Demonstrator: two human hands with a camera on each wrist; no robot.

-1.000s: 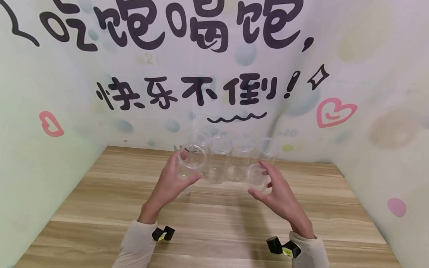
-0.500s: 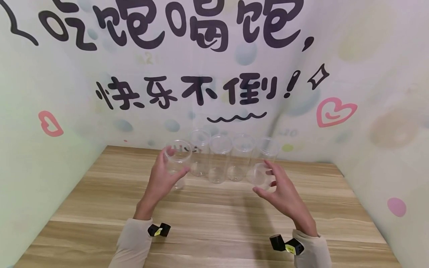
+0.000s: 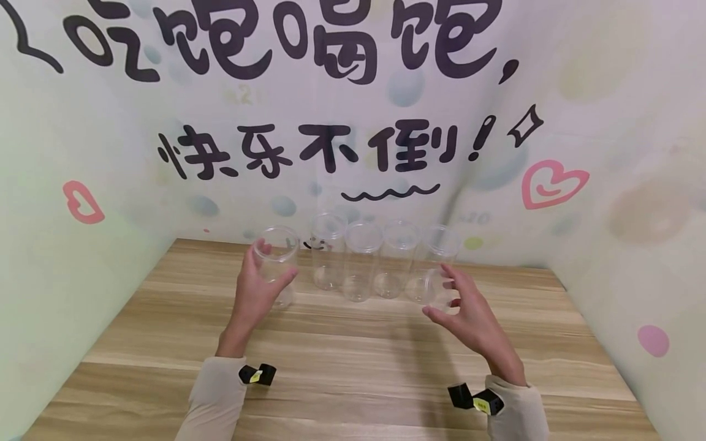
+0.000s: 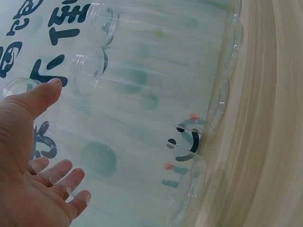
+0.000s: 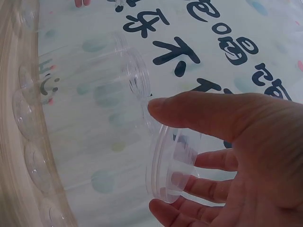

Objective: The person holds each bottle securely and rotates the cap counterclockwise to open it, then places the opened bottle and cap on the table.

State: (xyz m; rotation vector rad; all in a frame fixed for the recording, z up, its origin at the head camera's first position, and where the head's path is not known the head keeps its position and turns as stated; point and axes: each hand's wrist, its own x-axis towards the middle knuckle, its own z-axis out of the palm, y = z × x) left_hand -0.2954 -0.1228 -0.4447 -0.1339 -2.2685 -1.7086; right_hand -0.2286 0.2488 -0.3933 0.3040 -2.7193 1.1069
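Observation:
Near the back wall, my left hand (image 3: pixel 256 291) grips a tall clear plastic jar (image 3: pixel 277 257), thumb in front and fingers behind. The jar stands nearly upright, and its base seems low over or on the table. Four fingertips and the thumb of that hand show spread around it in the left wrist view. My right hand (image 3: pixel 471 318) curves its thumb and fingers around a short clear round piece, like a lid or shallow cup (image 5: pixel 163 163). Its exact kind is hard to tell because it is see-through. That hand is in front of the rightmost jar (image 3: pixel 441 245) in a row.
Several matching clear jars stand upright side by side between my hands, among them one at the row's left end (image 3: pixel 329 257) and a middle one (image 3: pixel 362 263). The wood-grain table (image 3: pixel 342 373) meets a printed back wall (image 3: pixel 209 202).
My left hand has carried its jar leftward, away from the row. My right hand has shifted slightly right with the round clear piece. The jars in the row stay put.

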